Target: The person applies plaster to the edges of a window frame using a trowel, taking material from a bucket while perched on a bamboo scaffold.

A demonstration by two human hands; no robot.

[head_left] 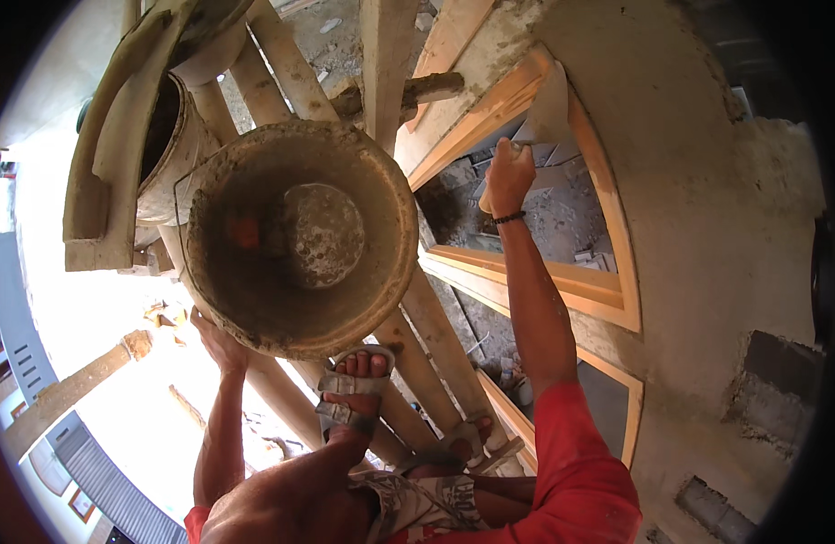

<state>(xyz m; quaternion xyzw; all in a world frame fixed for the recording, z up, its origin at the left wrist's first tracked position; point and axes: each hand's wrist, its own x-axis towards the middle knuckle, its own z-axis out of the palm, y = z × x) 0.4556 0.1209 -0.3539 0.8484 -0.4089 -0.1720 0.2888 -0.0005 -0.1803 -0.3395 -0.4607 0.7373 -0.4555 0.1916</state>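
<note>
My right hand (pixel 510 177), with a dark bracelet at the wrist, is closed around the handle of a trowel. The trowel's flat blade (pixel 550 104) is against the upper corner of a wooden window frame (pixel 617 218). A round bucket (pixel 213 195), crusted with dried mortar, stands over the planks with a little wet, greyish mix (pixel 325 236) at its bottom. My left hand (pixel 222 344) is at the bucket's lower left side; its fingers are mostly hidden behind the bucket, so I cannot tell their grip.
Under my sandalled feet (pixel 354 394) run spaced wooden planks (pixel 435 363), with rubble visible below through the gaps. A second bucket (pixel 182 154) sits at the upper left beside a heavy timber (pixel 118 163). An upright post (pixel 386 72) rises ahead. The plastered wall (pixel 707 227) has recesses at right.
</note>
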